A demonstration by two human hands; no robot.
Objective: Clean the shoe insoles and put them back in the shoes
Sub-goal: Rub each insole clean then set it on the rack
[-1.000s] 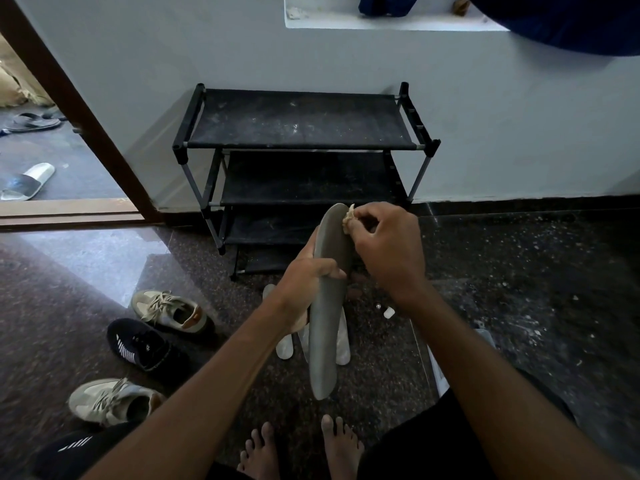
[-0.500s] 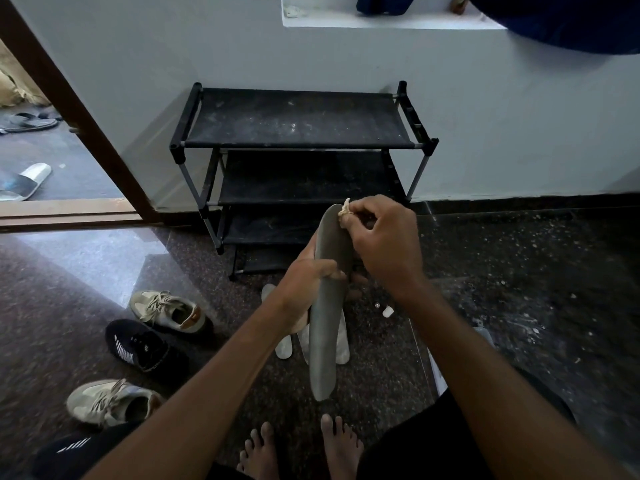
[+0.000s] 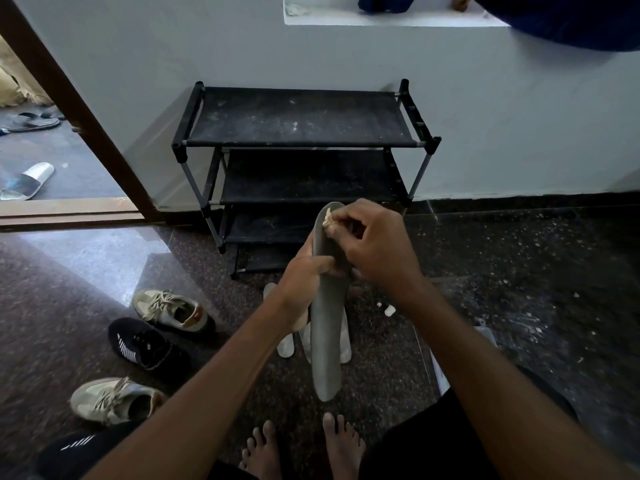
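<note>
Here, a grey insole (image 3: 325,341) is held nearly upright above the floor (image 3: 519,289), one rounded end pointing up toward a black shoe rack (image 3: 298,116) against the wall. The person's left hand (image 3: 304,278) grips the insole round its middle, fingers curled over the near edge. The right hand (image 3: 375,245) pinches a small pale wad (image 3: 328,220), cloth or tissue, it is hard to tell which, and presses it to the insole's upper end.

The step in hand looks to be the cleaning itself, with the wipe at work on the top of this one piece. Below and just behind it, pale insoles (image 3: 285,348) lie on the floor; whether they have been cleaned cannot be told. To the left sit a beige sneaker (image 3: 173,311), a black sneaker (image 3: 147,346) and a second beige sneaker (image 3: 110,400), mouths open. The person's bare feet (image 3: 343,441) rest at the bottom of the view.

The next move likely calls for drawing the wad down the insole's length while the left hand braces it, then shifting that grip so the covered middle can be reached. Only after that would the insole need matching to its shoe and sliding in flat.
</note>
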